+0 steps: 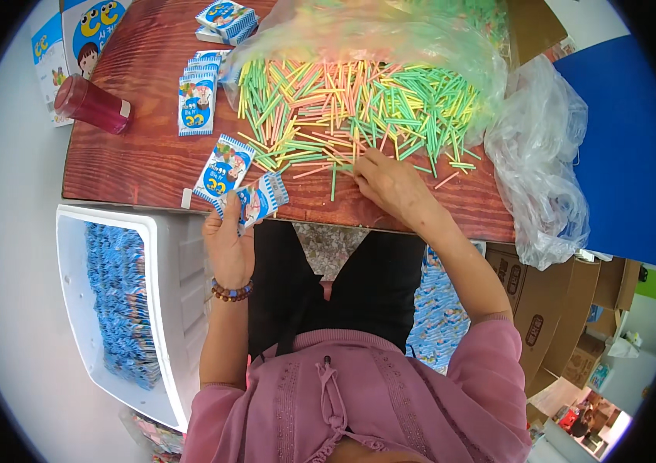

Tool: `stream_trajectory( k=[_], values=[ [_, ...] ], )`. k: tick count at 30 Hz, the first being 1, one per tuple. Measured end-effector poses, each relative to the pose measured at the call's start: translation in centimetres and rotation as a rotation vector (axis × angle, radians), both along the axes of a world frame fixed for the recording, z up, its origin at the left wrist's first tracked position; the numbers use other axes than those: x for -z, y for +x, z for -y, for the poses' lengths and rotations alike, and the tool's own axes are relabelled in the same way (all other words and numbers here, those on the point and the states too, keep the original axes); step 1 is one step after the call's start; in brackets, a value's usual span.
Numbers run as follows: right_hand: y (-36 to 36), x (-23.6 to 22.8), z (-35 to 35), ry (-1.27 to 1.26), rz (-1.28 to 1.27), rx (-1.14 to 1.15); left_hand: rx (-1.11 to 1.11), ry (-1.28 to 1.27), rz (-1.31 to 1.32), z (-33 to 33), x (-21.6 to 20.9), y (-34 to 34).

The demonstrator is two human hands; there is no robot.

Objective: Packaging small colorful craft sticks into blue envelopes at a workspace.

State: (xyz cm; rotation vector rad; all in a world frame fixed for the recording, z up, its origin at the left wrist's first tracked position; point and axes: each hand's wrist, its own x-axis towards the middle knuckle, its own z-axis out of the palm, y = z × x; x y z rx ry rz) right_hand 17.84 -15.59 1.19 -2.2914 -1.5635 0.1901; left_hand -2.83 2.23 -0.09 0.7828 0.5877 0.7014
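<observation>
My left hand (229, 243) is closed on the lower end of a small blue-and-white packet (260, 199), tilted over the table's front edge. Just behind it, partly covered, lies another such packet (223, 166). My right hand (393, 185) rests at the near edge of a heap of thin coloured sticks (343, 100) in pink, yellow and green. Its fingers are curled and pinched onto a few of the sticks; the fingertips are partly hidden. A crumpled clear plastic bag (320, 35) covers the far part of the heap.
Packets lie in a row (196, 104) and a stack (226, 19) on the wooden table (150, 166). A pink-red bottle (94, 104) lies at the left. Below stands a white foam box (162, 309) full of packets. Clear plastic (536, 154) hangs off the right edge, above cardboard boxes (544, 309).
</observation>
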Motion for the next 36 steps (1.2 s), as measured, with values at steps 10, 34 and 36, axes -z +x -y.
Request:
stream_trajectory(
  k=[10, 34, 36],
  values=[
    [3.3, -1.7, -3.0, 0.131, 0.105, -0.066, 0.005, -0.017, 0.018, 0.0, 0.6, -0.2],
    [4.7, -0.6, -8.2, 0.018, 0.676, -0.063, 0.026, -0.061, 0.04, -0.1, 0.5, -0.6],
    [4.9, -0.3, -8.4, 0.05, 0.668, -0.062, -0.004, -0.076, 0.049, 0.0, 0.4, -0.4]
  ],
)
